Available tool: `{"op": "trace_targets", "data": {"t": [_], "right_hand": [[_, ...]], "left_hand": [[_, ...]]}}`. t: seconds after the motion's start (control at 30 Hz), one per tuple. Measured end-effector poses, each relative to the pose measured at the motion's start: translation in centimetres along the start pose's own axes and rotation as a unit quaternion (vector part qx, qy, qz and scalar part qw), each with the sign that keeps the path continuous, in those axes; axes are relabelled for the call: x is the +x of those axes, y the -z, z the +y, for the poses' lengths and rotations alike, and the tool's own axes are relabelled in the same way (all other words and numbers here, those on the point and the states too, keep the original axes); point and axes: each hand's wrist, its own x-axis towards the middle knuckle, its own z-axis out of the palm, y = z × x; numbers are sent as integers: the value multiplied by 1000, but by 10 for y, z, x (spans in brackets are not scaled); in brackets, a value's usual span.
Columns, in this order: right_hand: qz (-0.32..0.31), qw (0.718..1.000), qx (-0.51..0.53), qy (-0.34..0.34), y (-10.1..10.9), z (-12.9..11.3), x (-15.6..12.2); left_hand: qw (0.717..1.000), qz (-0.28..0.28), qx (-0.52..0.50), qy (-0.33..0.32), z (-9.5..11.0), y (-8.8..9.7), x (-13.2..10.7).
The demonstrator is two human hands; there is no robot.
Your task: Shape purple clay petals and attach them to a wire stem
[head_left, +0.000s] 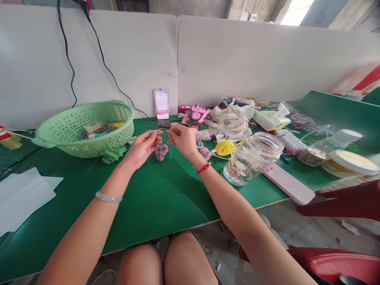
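My left hand (143, 147) is raised over the green table with its thumb and fingers pinched together. My right hand (184, 139), also closed in a pinch, faces it from a short distance. A thin pale strand (163, 128), thread or fine wire, runs between the fingertips, and a loop of it hangs beneath the right hand. The exact grip is too small to make out. Just below the fingers, a purple-grey lump (162, 153) like modelling clay sits on the tabletop. A green crumpled piece (113, 155) lies left of my left hand.
A green basket (86, 148) holding small items stands left. White sheets (26, 198) lie front left. A phone (161, 103) leans on the partition. Right are pink pieces (196, 115), crumpled white strips (230, 120), a clear jar (252, 160), a pink phone (289, 184) and tubs.
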Motion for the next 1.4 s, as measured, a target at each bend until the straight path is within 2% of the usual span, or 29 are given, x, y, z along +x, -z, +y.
{"op": "trace_targets", "data": {"t": [0.07,0.1,0.23,0.37,0.4,0.47,0.53,0.63,0.87,1.03,1.17,1.4], "right_hand": [[26,995,-82,59,4,1,0],[37,987,-129,91,6,2,0],[51,946,-269,172,12,1,0],[40,921,-333,197,11,0,-2],[40,926,-324,191,10,0,-2],[41,947,-274,160,7,0,-3],[36,970,-212,116,4,1,-4],[22,983,-167,74,0,2,-6],[11,992,-123,41,-5,-3,-10],[3,998,-63,13,-11,-7,-14],[14,999,-32,3,-15,-10,-17],[13,1000,-17,15,-9,-10,-14]], "left_hand": [[992,-16,121,-33,4,7,-1],[978,-18,197,-62,5,10,-1],[877,13,445,-181,7,21,0],[789,39,550,-269,3,18,-1],[776,41,562,-283,2,17,-1],[767,42,571,-290,1,14,-3],[772,41,570,-280,0,12,-3],[795,49,542,-267,-2,11,-3],[890,70,394,-216,-4,0,-6],[943,84,275,-168,-6,-7,-7],[958,104,214,-160,-10,-9,-6],[959,95,209,-169,-14,-3,-2]]}}
